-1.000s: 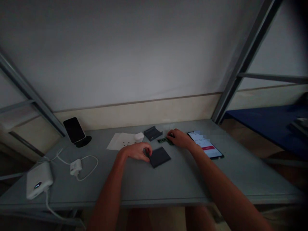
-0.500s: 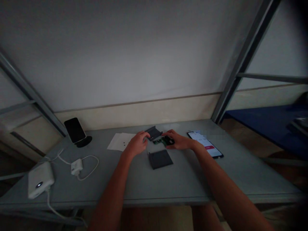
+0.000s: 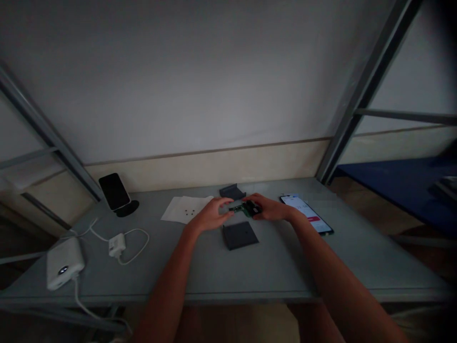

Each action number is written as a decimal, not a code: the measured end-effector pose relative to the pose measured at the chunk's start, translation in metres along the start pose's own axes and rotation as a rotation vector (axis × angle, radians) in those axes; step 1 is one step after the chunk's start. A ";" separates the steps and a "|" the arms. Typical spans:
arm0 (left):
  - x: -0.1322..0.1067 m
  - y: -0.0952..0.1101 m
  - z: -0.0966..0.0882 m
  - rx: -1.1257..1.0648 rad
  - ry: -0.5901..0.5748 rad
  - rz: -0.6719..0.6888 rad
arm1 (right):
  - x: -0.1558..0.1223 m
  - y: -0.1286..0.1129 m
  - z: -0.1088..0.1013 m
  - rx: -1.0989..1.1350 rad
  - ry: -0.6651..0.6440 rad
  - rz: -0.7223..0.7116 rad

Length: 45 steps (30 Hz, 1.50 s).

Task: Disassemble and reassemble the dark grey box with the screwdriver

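My right hand (image 3: 269, 207) grips a green circuit board (image 3: 239, 208) by its right end, where a black block-like part (image 3: 252, 207) sits. My left hand (image 3: 211, 215) is at the board's left end, fingers and thumb spread apart around it; whether they touch it is hard to see. Behind the board lies a dark grey casing piece (image 3: 232, 191) with a raised edge. Closer to me, a second dark grey casing piece (image 3: 241, 235), flat and squarish, rests on the table.
White paper (image 3: 173, 209) with several small dark bits lies left of my left hand. A lit phone (image 3: 309, 216) is at the right. Farther left are a black-screened device on a stand (image 3: 114, 192), a white adapter with cable (image 3: 116, 245) and a white box (image 3: 64, 263).
My left hand has moved off the rear casing piece toward the board's left end, its fingers spreading. The right hand still holds the board. The view has shifted slightly.
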State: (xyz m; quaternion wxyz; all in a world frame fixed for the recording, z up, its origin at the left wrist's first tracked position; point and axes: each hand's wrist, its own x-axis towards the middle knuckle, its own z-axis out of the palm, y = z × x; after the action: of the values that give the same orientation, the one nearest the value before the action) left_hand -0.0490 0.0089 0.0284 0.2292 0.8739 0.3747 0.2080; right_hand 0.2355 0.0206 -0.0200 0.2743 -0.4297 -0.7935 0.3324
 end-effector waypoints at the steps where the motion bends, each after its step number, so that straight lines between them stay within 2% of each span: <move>1: -0.002 0.002 -0.004 -0.042 -0.076 -0.010 | 0.000 0.000 -0.001 0.001 0.003 0.002; 4: -0.010 0.004 -0.014 -0.081 -0.349 -0.031 | 0.000 -0.001 -0.001 -0.008 0.008 0.015; 5: -0.012 0.004 -0.016 -0.079 -0.410 -0.033 | 0.000 -0.002 -0.001 -0.016 0.004 0.016; 7: -0.014 0.002 -0.017 -0.079 -0.451 -0.028 | 0.000 -0.002 -0.001 -0.033 -0.003 0.013; 13: -0.011 -0.005 -0.010 -0.098 -0.421 -0.015 | 0.000 -0.003 0.002 -0.040 -0.005 0.012; 18: -0.010 -0.005 -0.013 -0.134 -0.358 -0.014 | 0.001 -0.002 0.002 -0.043 0.021 0.007; 23: -0.011 0.001 -0.017 -0.195 -0.422 0.019 | 0.001 -0.003 0.002 -0.068 0.036 0.024; 28: -0.008 -0.004 -0.010 -0.217 -0.405 0.033 | 0.002 -0.008 0.000 -0.113 0.030 0.061; 32: -0.006 -0.011 -0.005 -0.221 -0.341 -0.045 | -0.001 -0.018 -0.008 -0.137 0.026 0.097; 35: -0.005 -0.016 -0.002 -0.204 -0.244 -0.080 | -0.005 -0.028 -0.014 -0.096 0.034 0.093; 39: -0.003 -0.022 0.001 -0.232 -0.131 -0.117 | -0.006 -0.036 -0.013 0.007 -0.021 0.090; 45: -0.001 -0.026 0.005 -0.324 -0.129 -0.131 | -0.002 -0.037 -0.002 -0.043 -0.045 0.054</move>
State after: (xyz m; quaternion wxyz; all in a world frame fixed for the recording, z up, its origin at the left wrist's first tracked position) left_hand -0.0615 0.0227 0.0095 0.4037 0.8108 0.3769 0.1938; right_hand 0.2193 0.0047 0.0092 0.2380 -0.4493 -0.7946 0.3319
